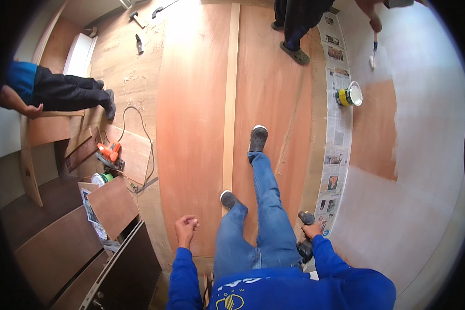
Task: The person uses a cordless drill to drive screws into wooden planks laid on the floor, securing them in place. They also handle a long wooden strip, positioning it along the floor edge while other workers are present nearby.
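Note:
My right hand (311,230) is wrapped round the grip of a dark cordless drill (306,217), held low beside my right leg. My left hand (186,229) hangs at the left of my legs with fingers curled in; anything small between them is too hard to see. Under my feet lie reddish plywood sheets (191,129) on the floor. A long pale wooden strip (230,103) runs lengthwise over them. Neither hand touches the sheets or the strip.
At right, a co-worker's hand (375,25) brushes white paint onto a panel (374,129); a paint can (350,95) stands on newspaper (337,124). Another person (62,90) is at left, near an orange circular saw (108,152) with a trailing cord. Hammers (136,19) lie at the far left.

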A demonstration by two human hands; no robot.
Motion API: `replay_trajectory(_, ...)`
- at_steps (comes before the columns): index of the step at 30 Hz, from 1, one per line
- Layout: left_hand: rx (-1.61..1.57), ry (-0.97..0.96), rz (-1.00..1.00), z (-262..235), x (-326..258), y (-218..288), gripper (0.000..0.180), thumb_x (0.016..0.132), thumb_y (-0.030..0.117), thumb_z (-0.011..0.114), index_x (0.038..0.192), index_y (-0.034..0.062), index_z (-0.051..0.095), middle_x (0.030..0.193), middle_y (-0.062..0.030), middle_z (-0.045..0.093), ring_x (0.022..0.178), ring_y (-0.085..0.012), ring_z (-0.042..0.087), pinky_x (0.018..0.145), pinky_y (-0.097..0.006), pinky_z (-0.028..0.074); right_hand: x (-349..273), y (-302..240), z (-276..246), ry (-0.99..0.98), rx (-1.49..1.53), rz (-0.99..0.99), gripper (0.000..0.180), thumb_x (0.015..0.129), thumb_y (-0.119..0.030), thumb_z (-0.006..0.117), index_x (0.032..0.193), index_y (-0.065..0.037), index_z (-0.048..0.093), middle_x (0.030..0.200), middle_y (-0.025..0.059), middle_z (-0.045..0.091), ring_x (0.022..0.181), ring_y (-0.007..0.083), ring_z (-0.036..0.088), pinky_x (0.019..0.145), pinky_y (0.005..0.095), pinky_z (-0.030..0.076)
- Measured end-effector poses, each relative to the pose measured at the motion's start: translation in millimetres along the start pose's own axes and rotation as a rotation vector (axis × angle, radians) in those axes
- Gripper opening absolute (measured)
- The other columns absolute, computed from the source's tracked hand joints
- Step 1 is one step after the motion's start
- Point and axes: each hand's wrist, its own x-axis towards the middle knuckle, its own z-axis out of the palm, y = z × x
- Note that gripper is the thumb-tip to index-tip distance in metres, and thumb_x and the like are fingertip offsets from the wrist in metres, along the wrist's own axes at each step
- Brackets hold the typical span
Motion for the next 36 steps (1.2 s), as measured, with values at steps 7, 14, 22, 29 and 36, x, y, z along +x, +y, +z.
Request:
replay_trajectory(7,0.042,0.141,-0.036,53.6,68.3,164.3,0.020,0.092,-0.001,0.069,0.111,-0.0055,0.073,0.089,-0.0102,0.074,0.075,-0.0174,0.074,0.060,-0.028,0.054,97.8,-223.0,-36.9,-0.039,-0.152,-0.153,0.020,0.074,-0.015,0.070,0.080,0.004,0.070,0.061,0.0129,0.065,0.052,0.0227,0.065,0.051,0.0392,0.051)
replay_trajectory(14,-0.350,0.117,0.028,136.6,146.9,380.0,0.032,0.097,0.011,0.070,0.123,-0.0059,0.065,0.102,-0.0152,0.075,0.089,-0.0212,0.075,0.069,-0.027,0.056,72.9,-486.5,-86.0,-0.021,-0.187,-0.629,0.027,0.078,-0.009,0.073,0.102,0.004,0.068,0.083,0.0131,0.071,0.080,0.0240,0.070,0.075,0.0360,0.055)
replay_trajectory(22,-1.098,-0.212,-0.116,259.6,289.1,592.8,0.030,0.100,0.018,0.070,0.120,-0.0019,0.061,0.107,-0.0152,0.073,0.100,-0.0261,0.073,0.082,-0.035,0.058,20.2,-736.5,-49.7,-0.259,-0.023,-1.198,0.038,0.072,-0.002,0.077,0.110,-0.001,0.068,0.097,0.0133,0.071,0.085,0.0263,0.071,0.079,0.0332,0.056)
replay_trajectory(29,-1.162,-0.153,-0.302,280.1,432.3,691.9,0.021,0.099,0.015,0.070,0.112,0.0013,0.061,0.099,-0.0110,0.070,0.089,-0.0222,0.070,0.079,-0.036,0.058,52.7,-900.6,33.1,-0.314,-0.096,-1.072,0.040,0.070,-0.003,0.079,0.108,-0.001,0.068,0.098,0.0130,0.071,0.084,0.0308,0.072,0.077,0.0333,0.057)
replay_trajectory(36,-1.185,-0.053,-0.514,270.0,526.8,759.2,0.020,0.102,0.012,0.065,0.114,-0.0028,0.057,0.095,-0.0122,0.067,0.086,-0.0255,0.071,0.075,-0.037,0.060,78.8,-1006.4,62.1,-0.327,-0.149,-0.961,0.052,0.065,-0.004,0.080,0.115,0.000,0.066,0.104,0.0161,0.071,0.093,0.0372,0.071,0.084,0.0391,0.057)
